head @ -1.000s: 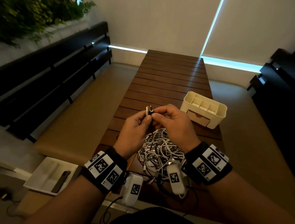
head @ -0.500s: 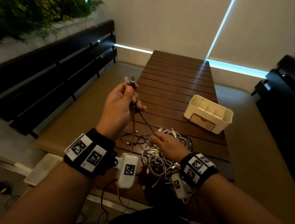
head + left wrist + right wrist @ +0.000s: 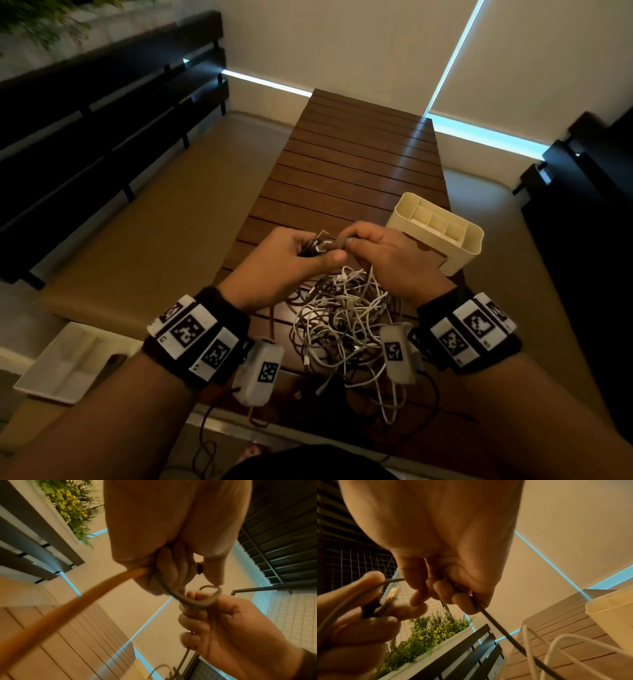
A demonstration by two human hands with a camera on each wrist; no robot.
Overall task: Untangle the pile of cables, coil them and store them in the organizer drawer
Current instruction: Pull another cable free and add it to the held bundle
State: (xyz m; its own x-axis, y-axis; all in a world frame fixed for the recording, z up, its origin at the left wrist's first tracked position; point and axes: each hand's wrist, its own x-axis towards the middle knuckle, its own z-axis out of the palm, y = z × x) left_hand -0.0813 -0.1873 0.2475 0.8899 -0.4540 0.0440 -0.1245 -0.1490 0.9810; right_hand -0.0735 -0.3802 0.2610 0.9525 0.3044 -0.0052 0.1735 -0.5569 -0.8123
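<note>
Plainly, we are near the start. The slatted table point(image 3: 349, 171) runs toward twelve o'clock in the head view, and the pile of cables point(image 3: 342, 325) lies tangled on its near end at six o'clock, mostly white leads with some darker ones through them; none of it looks coiled. The organizer point(image 3: 442, 233) stands at two o'clock from the pile, well apart from it, its top compartments showing nothing inside and its drawer front partly hidden behind our right hand, so we cannot tell whether it is shut.

Above the pile, our left hand point(image 3: 291, 263) curls round the plug ends point(image 3: 317, 241) of a dark cable point(image 3: 193, 601), and our right hand point(image 3: 394, 263) pinches the same cable just beside, a small loop standing between them. We judge this first cable is being wound; everything else is left.
</note>
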